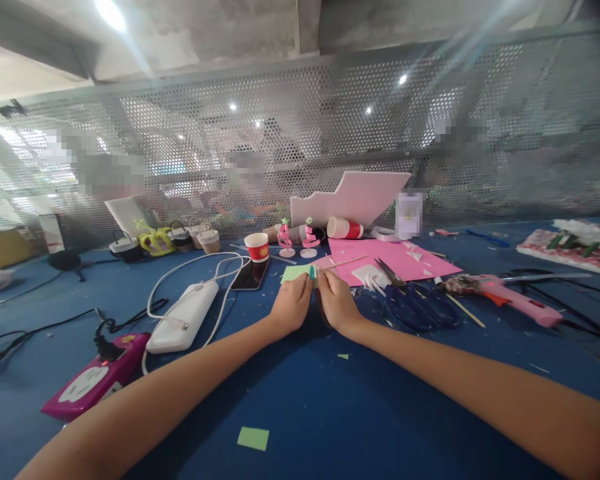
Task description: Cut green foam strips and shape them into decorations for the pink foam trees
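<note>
My left hand (293, 303) and my right hand (337, 300) meet at mid-table, fingers closed in a pinch and almost touching. A small teal piece (312, 272) shows at the fingertips, with something whitish beside it; my fingers hide most of both. Light green paper (293, 273) lies just beyond my left hand. Past my fingertips stand two small pink figures, a left one (285, 235) and a right one (309, 235), with green tops and round pale bases. Blue-handled scissors (420, 307) lie to the right of my right hand.
A pink glue gun (523, 301) lies right, near pink sheet paper (395, 257) with white scraps. A red-and-white paper cup (257, 247) stands by a phone (251, 275). Left are a white power bank (185, 319), a magenta power strip (100, 377) and cables. A metal mesh (205, 160) rises behind.
</note>
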A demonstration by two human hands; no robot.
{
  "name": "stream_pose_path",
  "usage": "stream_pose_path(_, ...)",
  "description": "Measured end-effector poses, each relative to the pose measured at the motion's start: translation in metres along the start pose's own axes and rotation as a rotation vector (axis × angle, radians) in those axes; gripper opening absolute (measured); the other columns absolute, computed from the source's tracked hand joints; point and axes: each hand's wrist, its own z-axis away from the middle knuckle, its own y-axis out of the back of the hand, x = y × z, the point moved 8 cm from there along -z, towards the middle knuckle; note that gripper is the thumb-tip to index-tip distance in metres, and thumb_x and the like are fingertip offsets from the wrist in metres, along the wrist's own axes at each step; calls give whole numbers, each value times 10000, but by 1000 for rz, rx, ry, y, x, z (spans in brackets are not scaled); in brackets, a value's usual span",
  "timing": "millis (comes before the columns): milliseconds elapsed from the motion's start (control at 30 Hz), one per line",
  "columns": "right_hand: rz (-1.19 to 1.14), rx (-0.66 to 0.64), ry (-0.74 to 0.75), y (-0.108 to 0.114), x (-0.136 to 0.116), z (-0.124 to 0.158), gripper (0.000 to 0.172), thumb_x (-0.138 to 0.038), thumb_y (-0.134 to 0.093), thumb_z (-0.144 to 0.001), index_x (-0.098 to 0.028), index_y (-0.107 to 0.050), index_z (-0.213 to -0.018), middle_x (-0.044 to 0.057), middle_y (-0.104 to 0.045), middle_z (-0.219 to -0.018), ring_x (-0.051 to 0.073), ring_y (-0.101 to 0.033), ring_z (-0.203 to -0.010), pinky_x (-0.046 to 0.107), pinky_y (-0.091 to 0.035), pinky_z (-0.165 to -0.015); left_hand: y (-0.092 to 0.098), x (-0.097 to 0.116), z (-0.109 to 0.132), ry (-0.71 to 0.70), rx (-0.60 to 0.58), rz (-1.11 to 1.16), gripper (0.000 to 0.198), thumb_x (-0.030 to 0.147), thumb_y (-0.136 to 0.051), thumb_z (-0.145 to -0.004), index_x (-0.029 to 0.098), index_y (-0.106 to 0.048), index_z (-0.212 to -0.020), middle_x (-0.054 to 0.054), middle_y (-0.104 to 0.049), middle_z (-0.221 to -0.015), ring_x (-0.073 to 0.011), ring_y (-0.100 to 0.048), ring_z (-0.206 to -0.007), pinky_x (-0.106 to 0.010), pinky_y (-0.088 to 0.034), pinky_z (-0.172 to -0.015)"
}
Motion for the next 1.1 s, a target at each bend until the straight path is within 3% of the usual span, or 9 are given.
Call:
stream_pose_path(167,-61,-36,-28,-4,4,-1,336,-427,-322,-917,-242,-365,-640,-25,-439,-483,162,-455,-477,270,-312,-463,2,3,-1,-3,2,32,329,296,-306,-910,198,-311,-595,40,-354,-525,-108,-315,-507,-267,-249,-538)
stream_pose_path(533,150,-14,82,0,-8,2,254,-328,-312,-925,-234,-372,-696,-9,-470,-565,168,-477,-526,274,-305,-522,-4,1,0,-11,-20,-18,308,283,-295,-914,197,-340,-622,23,-403,-555,-112,-353,-526,-268,-274,-547)
stream_pose_path(767,102,-26,51,-2,-9,3,302,-393,-291,-940,-232,-404,-711,1,-493,-586,176,-505,-562,273,-338,-542,1,-1,-2,7,10,22,329,286,-292,-916,194,-336,-603,29,-384,-538,-107,-334,-521,-267,-266,-533)
stream_pose_path(1100,128,-44,70,-5,-8,6,258,-326,-321,-914,-235,-371,-677,-8,-457,-560,175,-480,-526,286,-318,-533,0,0,-2,-11,5,17,348,282,-315,-916,195,-328,-579,33,-385,-522,-106,-342,-504,-265,-275,-531)
